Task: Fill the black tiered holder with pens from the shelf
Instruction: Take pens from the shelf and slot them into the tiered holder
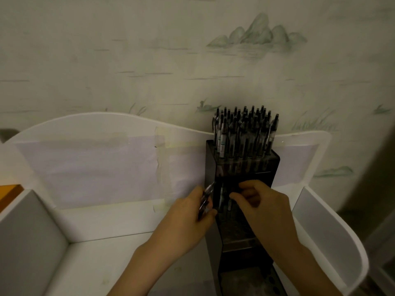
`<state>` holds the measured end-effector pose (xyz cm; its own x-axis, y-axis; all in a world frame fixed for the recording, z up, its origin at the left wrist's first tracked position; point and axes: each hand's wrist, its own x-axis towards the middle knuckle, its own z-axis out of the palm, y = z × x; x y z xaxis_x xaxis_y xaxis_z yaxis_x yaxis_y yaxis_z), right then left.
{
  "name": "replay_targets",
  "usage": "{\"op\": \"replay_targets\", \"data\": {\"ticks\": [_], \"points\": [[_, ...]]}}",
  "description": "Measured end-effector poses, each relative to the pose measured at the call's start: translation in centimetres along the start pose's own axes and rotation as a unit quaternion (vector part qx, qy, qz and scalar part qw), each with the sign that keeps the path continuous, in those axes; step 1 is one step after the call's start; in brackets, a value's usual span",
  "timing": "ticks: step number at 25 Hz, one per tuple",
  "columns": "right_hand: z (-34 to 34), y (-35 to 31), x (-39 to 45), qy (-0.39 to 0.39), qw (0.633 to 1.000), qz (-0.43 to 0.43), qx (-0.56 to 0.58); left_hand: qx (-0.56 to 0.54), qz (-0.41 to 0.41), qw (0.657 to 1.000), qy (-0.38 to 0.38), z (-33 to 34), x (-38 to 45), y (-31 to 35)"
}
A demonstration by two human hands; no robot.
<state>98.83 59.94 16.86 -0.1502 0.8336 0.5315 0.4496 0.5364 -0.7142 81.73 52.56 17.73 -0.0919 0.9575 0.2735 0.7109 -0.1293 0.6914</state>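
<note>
The black tiered holder (210, 161) stands on the white shelf against its back panel. Its top tier is packed with several upright black-capped pens (243, 129). My left hand (188, 218) grips a small bunch of pens (206, 197) just left of the holder's side wall. My right hand (263, 206) is over a middle tier with its fingers curled, pinching a pen (229, 205) that stands in that tier. The lower tiers below my hands look dark, and their contents are hard to make out.
The white shelf (106, 248) has a curved back panel (102, 167) with taped paper on it, and raised side walls (333, 227). An orange edge (9, 193) shows at the far left. A patterned wall rises behind.
</note>
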Motion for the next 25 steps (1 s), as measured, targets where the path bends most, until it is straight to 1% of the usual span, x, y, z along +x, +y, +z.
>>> {"op": "replay_targets", "data": {"ticks": [2,4,6,7,10,13,15,16,18,20,22,25], "points": [[-0.5,-0.7,-0.2,0.012,0.999,-0.033,0.034,0.009,0.006,1.000,-0.008,0.0,0.0,0.1],[-0.5,-1.5,-0.4,-0.039,0.993,-0.029,0.104,0.007,0.014,1.000,-0.024,0.2,0.1,0.3],[-0.1,-2.1,-0.3,-0.106,0.981,0.016,0.159,-0.005,0.020,0.999,-0.048,0.5,0.1,0.6],[0.1,-2.1,-0.2,-0.127,0.974,0.042,0.185,-0.008,0.022,0.998,-0.054,0.7,0.1,0.8],[-0.1,-2.0,0.4,-0.154,0.954,0.097,0.238,-0.008,0.020,0.999,-0.047,1.0,0.2,1.0],[-1.0,-1.9,1.4,-0.137,0.945,0.122,0.270,0.011,0.013,0.999,-0.035,1.2,0.4,0.8],[-2.1,-2.1,2.5,-0.095,0.932,0.127,0.325,0.014,0.002,0.999,-0.032,1.2,0.4,0.5],[-2.7,-2.2,3.1,-0.065,0.931,0.116,0.341,0.010,-0.003,0.999,-0.032,1.2,0.5,0.3],[-4.1,-2.4,3.9,0.000,0.946,0.061,0.318,0.004,-0.015,0.999,-0.028,1.2,0.6,0.1],[-4.9,-2.4,4.0,0.046,0.975,-0.028,0.214,0.005,-0.026,0.999,-0.019,1.2,0.8,-0.2],[-5.1,-2.5,3.4,0.056,0.988,-0.103,0.102,0.009,-0.031,0.999,-0.016,1.1,1.1,-0.4],[-4.4,-1.9,2.8,0.054,0.989,-0.137,0.025,0.014,-0.031,0.999,-0.021,1.1,1.3,-0.5]]}}
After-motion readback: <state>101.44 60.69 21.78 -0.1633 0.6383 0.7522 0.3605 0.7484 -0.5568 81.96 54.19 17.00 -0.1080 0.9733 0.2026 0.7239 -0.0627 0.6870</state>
